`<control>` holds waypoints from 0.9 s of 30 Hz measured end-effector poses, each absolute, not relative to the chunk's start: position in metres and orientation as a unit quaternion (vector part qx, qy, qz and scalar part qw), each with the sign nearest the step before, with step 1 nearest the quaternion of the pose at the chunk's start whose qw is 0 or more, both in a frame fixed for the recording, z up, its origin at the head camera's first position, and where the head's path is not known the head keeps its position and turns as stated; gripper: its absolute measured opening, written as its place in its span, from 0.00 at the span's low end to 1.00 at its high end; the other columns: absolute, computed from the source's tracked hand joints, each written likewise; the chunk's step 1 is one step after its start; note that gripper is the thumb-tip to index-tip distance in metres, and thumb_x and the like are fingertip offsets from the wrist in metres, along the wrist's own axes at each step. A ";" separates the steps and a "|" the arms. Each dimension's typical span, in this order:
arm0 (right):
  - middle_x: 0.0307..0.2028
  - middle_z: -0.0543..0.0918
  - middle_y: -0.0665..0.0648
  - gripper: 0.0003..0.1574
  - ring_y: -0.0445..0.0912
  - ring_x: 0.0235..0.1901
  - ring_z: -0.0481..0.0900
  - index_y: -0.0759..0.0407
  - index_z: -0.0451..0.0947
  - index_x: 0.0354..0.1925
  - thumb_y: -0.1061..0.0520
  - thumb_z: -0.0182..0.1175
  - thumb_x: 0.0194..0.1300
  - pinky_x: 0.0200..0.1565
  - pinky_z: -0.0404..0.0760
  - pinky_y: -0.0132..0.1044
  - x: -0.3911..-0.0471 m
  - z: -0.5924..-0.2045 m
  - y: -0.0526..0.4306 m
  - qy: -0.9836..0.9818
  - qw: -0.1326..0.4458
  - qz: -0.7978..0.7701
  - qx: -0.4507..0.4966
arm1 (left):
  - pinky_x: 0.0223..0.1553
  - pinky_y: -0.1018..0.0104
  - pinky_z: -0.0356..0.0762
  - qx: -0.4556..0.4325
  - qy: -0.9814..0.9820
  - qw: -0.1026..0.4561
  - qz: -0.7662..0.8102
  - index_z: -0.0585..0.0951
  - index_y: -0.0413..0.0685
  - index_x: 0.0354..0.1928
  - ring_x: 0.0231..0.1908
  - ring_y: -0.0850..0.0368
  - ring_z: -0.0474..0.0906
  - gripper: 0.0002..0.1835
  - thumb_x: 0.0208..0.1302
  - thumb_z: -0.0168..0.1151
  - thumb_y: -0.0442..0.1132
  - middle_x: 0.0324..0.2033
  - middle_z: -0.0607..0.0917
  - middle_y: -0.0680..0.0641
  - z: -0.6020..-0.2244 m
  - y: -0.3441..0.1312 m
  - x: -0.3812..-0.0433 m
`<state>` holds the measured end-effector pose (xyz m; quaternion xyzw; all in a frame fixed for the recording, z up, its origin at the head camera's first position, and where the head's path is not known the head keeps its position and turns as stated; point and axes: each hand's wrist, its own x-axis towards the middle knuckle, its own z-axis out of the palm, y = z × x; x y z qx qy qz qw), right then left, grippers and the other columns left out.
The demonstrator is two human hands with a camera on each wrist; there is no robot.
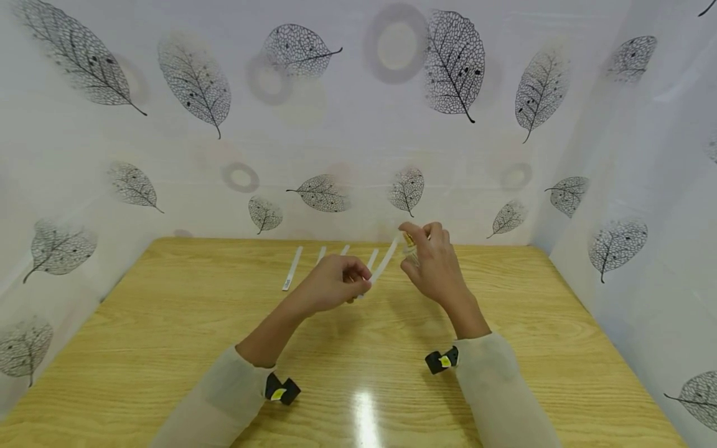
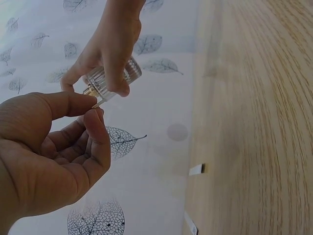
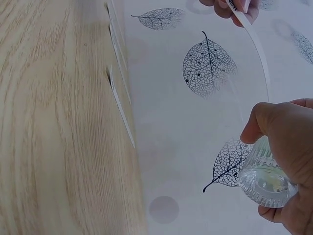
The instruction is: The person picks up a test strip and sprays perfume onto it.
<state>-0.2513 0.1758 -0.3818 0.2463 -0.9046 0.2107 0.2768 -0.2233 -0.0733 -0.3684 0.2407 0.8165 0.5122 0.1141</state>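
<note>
Between thumb and forefinger, my left hand [image 1: 332, 285] pinches the near end of a thin white paper strip [image 3: 260, 49]. The strip curves up and away toward my right hand [image 1: 438, 266]. That hand grips a small ribbed clear-glass spray bottle [image 3: 266, 182] with a gold neck, its forefinger over the top. In the left wrist view the spray bottle [image 2: 102, 81] is tilted, and its gold neck points toward the strip. Both hands are raised over the far part of the table, the strip's far end close to the bottle's top.
Several more white strips lie in a row at the back of the wooden table [image 1: 168, 336]; the leftmost strip [image 1: 292, 269] has a printed end. A pale curtain [image 1: 347, 137] with leaf prints hangs behind and along the sides.
</note>
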 end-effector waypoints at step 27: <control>0.43 0.66 0.64 0.30 0.58 0.35 0.64 0.52 0.68 0.59 0.63 0.64 0.60 0.31 0.66 0.48 -0.251 -0.383 0.175 -0.909 0.291 0.187 0.232 | 0.31 0.58 0.82 0.236 0.816 0.121 0.514 0.84 0.44 0.44 0.28 0.52 0.82 0.05 0.71 0.65 0.37 0.31 0.84 0.47 -0.368 -0.072 -0.221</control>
